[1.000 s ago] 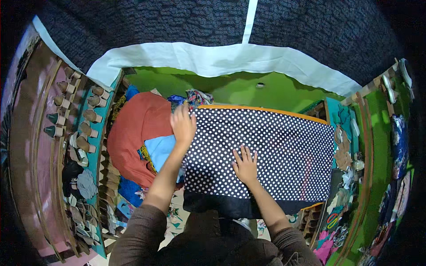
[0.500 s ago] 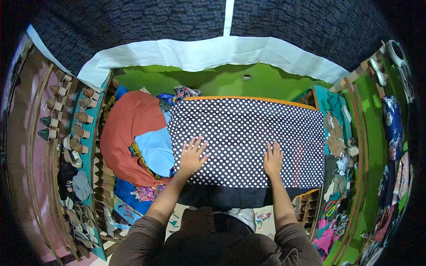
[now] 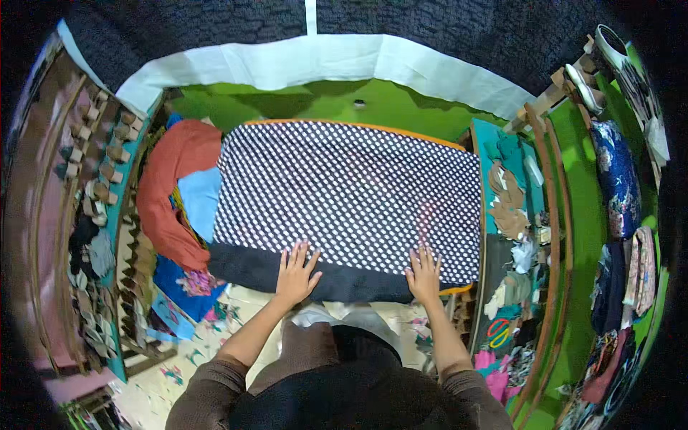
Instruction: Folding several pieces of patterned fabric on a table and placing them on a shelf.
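Note:
A black fabric with white polka dots (image 3: 344, 193) lies spread flat over a table with an orange edge (image 3: 430, 142). Along its near side runs a plain black strip of cloth (image 3: 247, 266). My left hand (image 3: 297, 274) rests palm down, fingers spread, where the dots meet the black strip. Further right, my right hand (image 3: 424, 275) lies flat with fingers out on the near part of the dotted fabric. Neither hand holds anything. Bunched at the table's left end are a rust-red cloth (image 3: 161, 197) and a light blue cloth (image 3: 200, 201).
Racks of shoe forms (image 3: 111, 172) stand to the left. On the right-hand shelf lie brown scraps (image 3: 507, 197) and scissors with red and yellow-green handles (image 3: 498, 333). Folded patterned cloth (image 3: 615, 179) sits further right. Fabric scraps litter the floor (image 3: 208, 351).
Both hands have slid toward me, from the middle of the dotted fabric to its near edge. The view has shifted, so the table appears further left.

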A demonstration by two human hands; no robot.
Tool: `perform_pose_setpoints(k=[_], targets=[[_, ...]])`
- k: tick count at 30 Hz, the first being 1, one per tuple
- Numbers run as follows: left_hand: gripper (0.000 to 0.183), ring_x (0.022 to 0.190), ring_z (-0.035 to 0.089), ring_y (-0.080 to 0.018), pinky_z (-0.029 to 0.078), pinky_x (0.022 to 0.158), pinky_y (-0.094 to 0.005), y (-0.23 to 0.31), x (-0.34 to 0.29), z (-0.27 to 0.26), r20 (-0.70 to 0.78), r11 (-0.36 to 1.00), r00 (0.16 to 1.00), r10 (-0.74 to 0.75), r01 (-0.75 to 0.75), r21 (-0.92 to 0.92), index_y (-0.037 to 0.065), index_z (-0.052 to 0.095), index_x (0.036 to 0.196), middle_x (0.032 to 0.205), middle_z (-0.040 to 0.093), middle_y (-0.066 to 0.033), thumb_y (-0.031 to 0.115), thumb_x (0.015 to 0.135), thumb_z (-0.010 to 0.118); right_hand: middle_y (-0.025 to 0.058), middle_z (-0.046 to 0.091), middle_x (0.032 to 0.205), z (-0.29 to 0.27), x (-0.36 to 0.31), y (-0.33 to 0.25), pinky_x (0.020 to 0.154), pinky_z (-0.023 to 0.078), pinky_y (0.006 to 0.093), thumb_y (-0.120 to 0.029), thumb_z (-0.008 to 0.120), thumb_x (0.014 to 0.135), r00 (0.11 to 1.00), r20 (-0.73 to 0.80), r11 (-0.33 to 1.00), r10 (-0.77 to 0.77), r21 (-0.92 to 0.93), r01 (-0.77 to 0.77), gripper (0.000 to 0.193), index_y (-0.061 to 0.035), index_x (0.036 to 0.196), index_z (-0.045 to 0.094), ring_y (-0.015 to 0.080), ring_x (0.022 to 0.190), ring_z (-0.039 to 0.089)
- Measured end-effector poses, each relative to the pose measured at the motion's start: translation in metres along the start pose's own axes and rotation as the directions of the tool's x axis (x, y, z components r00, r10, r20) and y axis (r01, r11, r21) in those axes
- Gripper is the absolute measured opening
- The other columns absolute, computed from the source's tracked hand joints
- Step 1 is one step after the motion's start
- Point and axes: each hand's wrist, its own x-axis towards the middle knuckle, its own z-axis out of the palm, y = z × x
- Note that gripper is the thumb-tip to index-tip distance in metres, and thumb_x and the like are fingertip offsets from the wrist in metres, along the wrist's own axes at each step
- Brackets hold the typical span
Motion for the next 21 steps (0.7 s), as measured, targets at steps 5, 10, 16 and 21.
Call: perform_pose_setpoints(k=[5, 10, 16, 21], targets=[[0.056, 0.132, 0.03, -0.0267, 0.021, 0.107, -0.0509, 0.049, -0.005, 0.02, -0.018, 0.994, 0.998, 0.067, -0.066, 0.083, 0.018, 0.042, 0.134, 0.143, 0.034, -0.0088, 0.046, 0.086, 0.05, 0.0157, 0.024, 0.146, -0.012, -0.029, 0.027, 0.105, 0.013, 0.0595, -0.044, 0.05, 0.086, 0.989, 0.034, 0.99, -0.142, 0.013, 0.142, 0.06, -0.0164, 0.138, 0.036, 0.0359, 0.134, 0.022], [0.073, 0.133, 0.028, -0.0259, 0.02, 0.107, -0.0496, 0.076, -0.016, 0.02, 0.069, 0.986, 0.988, 0.137, -0.143, 0.081, 0.021, 0.037, 0.138, 0.146, 0.029, -0.0072, 0.059, 0.078, 0.052, 0.0142, 0.022, 0.147, -0.015, -0.044, 0.05, 0.107, 0.013, 0.0585, -0.053, 0.052, 0.083, 0.977, 0.025, 0.976, -0.214, 0.039, 0.213, 0.065, -0.0231, 0.139, 0.035, 0.0349, 0.135, 0.02], [0.062, 0.134, 0.027, -0.0232, 0.022, 0.108, -0.0473, 0.083, -0.022, 0.03, 0.142, 0.925, 0.965, 0.221, -0.253, 0.284, 0.023, 0.034, 0.139, 0.146, 0.029, -0.0031, 0.046, 0.085, 0.052, 0.0152, 0.021, 0.147, -0.025, -0.055, 0.041, 0.106, 0.017, 0.0592, -0.051, 0.065, 0.073, 0.909, 0.184, 0.926, -0.375, 0.028, 0.377, 0.074, -0.0286, 0.138, 0.036, 0.0373, 0.134, 0.021], [0.053, 0.132, 0.032, -0.0231, 0.022, 0.108, -0.0447, 0.096, -0.014, 0.027, 0.083, 0.966, 0.967, 0.241, -0.248, 0.077, 0.018, 0.037, 0.137, 0.144, 0.033, -0.0052, 0.037, 0.09, 0.047, 0.0103, 0.025, 0.146, -0.013, -0.051, 0.033, 0.104, 0.021, 0.0581, -0.038, 0.065, 0.077, 0.891, -0.018, 0.891, -0.454, -0.022, 0.454, 0.056, -0.0358, 0.129, 0.046, 0.0343, 0.131, 0.028]])
